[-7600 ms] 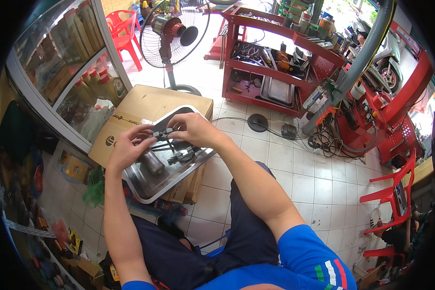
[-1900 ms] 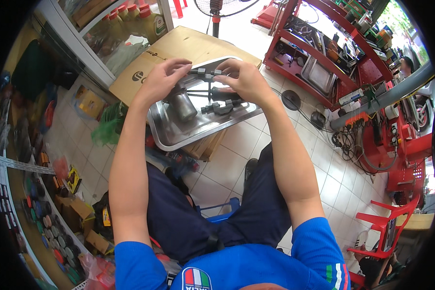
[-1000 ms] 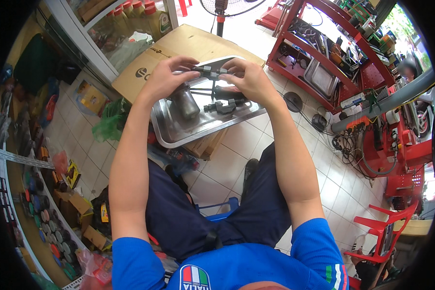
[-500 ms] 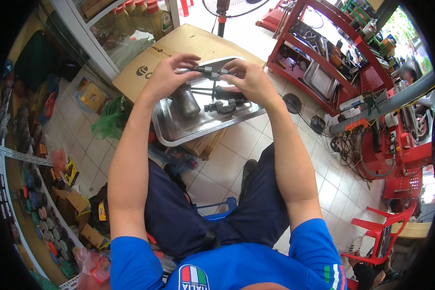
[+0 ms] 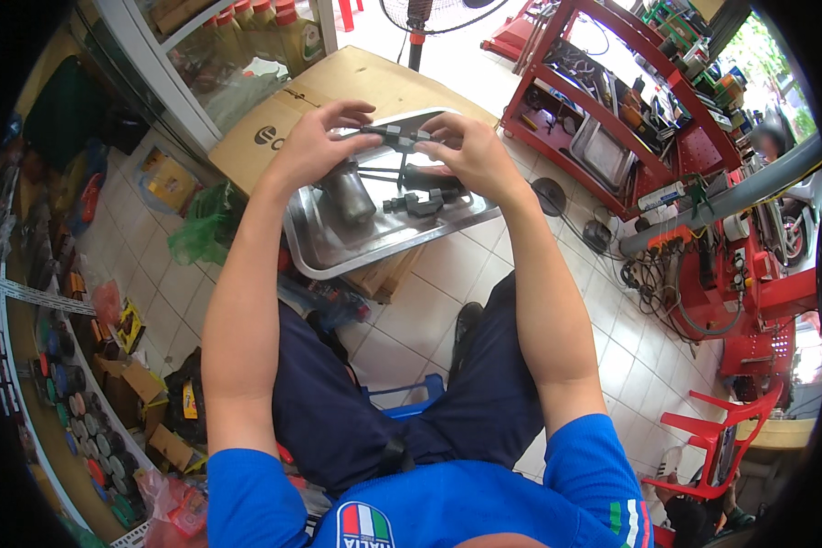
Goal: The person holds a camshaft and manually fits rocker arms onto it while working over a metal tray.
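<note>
Above the far part of a shiny metal tray (image 5: 315, 259), my two hands hold a dark metal fitting with a hex-shaped middle (image 5: 400, 139) between them. My left hand (image 5: 318, 144) pinches its left end between thumb and fingers. The right end is gripped by the fingertips of my right hand (image 5: 466, 153). Below them in the tray lies a grey metal cylinder (image 5: 349, 194), tilted. Beside it is a second dark fitting (image 5: 418, 204), similar in look. Thin dark rods and a dark handle (image 5: 429, 175) lie partly hidden under my right hand.
The tray rests on a cardboard box (image 5: 365, 78). A red tool cart (image 5: 557, 119) stands at the far right, with a red plastic chair (image 5: 717, 438) nearer. A fan (image 5: 417, 27) is beyond the box. Shelves with small containers (image 5: 91, 429) line the left, and a green bag (image 5: 205, 224) hangs beside the box.
The hands and the fitting keep almost the same pose. The whole view has shifted very slightly.
</note>
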The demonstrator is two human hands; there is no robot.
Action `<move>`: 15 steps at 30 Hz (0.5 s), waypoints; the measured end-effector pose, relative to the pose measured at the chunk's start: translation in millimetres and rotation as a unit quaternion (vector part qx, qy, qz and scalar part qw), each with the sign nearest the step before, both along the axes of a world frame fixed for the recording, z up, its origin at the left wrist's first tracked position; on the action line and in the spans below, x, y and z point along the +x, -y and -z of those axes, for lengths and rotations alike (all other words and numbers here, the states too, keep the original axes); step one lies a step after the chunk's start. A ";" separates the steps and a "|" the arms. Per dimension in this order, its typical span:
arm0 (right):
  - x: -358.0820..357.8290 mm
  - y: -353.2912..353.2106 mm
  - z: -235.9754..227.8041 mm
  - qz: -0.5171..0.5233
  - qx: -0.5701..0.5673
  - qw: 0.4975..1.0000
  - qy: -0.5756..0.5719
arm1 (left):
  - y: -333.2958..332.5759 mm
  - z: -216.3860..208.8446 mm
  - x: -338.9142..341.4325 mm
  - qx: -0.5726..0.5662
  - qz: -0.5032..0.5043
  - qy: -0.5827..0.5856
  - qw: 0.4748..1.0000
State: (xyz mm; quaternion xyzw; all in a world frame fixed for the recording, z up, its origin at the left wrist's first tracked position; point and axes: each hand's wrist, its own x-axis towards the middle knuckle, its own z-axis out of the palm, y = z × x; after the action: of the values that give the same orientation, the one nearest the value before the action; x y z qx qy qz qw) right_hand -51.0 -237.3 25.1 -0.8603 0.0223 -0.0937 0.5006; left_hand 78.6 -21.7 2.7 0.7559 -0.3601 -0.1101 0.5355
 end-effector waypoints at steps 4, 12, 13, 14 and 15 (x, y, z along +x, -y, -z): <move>0.2 0.3 1.3 0.005 -0.012 1.000 0.002 | -2.5 -6.0 2.1 0.023 0.012 -0.064 0.998; 0.1 0.2 2.4 -0.008 0.015 1.000 0.006 | -3.0 -2.3 6.1 0.026 0.005 -0.059 0.998; 0.2 0.2 2.5 -0.008 0.024 1.000 0.003 | -1.1 -3.3 4.8 0.024 -0.010 -0.065 0.998; 0.4 0.4 2.4 -0.007 0.016 1.000 0.003 | -0.1 -3.1 1.8 0.009 -0.008 -0.045 0.999; 0.7 0.7 2.1 -0.005 0.008 1.000 0.003 | 0.4 -1.9 -3.5 -0.005 -0.005 -0.026 1.000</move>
State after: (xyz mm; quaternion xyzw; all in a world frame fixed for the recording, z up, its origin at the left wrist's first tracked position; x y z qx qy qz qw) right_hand -50.3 -238.0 23.0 -0.8559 0.0170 -0.0932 0.5084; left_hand 75.1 -22.1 4.6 0.7519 -0.3428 -0.1251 0.5491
